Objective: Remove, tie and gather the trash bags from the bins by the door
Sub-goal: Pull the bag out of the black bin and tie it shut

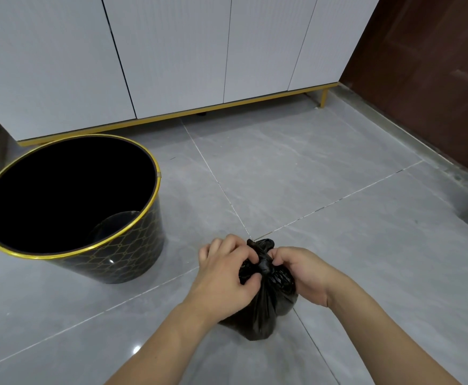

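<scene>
A small black trash bag (266, 304) sits on the grey tiled floor in front of me, its neck twisted into a knot at the top. My left hand (227, 276) pinches the bag's neck from the left. My right hand (302, 270) pinches it from the right, fingertips at the knot. To the left stands a round black bin (132, 245) with a gold rim and gold pattern; its inside is dark and shows no bag.
White cabinet doors (171, 51) on a gold base run along the back. A dark brown door (435, 79) stands at the right, with a grey threshold strip below it. Grey floor tiles (324, 176) stretch between the cabinet and me.
</scene>
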Demonstrator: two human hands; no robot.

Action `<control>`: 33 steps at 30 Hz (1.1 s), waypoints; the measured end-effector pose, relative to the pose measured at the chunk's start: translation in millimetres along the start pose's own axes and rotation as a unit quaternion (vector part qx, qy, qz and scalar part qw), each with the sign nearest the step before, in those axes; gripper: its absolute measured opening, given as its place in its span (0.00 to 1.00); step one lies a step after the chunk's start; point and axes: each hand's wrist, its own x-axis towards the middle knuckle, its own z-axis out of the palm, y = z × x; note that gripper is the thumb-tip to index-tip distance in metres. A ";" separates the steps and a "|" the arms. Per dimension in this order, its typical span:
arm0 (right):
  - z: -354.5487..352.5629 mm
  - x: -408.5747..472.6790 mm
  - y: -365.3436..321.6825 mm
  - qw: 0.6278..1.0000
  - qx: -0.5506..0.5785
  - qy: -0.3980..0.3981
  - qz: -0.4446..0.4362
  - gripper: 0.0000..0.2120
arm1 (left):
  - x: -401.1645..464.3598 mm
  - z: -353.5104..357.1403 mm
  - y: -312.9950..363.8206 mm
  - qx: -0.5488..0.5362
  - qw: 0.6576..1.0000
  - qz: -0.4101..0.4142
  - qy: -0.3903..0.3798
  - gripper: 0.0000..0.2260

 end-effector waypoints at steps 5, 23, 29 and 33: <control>0.8 1.0 1.4 0.996 -0.064 0.040 -0.056 0.10 | 6.7 -0.9 2.3 -0.033 0.997 -0.072 -0.025 0.08; 0.5 20.7 13.8 0.929 -0.240 0.172 -0.222 0.10 | 30.2 -35.5 11.9 -0.382 0.825 -0.412 -0.055 0.07; 4.8 26.9 4.6 0.924 -0.277 0.174 -0.197 0.11 | 31.4 -30.3 11.6 -0.377 0.834 -0.403 -0.018 0.02; 5.0 23.3 0.6 0.897 -0.344 0.185 -0.204 0.10 | 37.4 -37.4 15.2 -0.415 0.778 -0.472 -0.003 0.08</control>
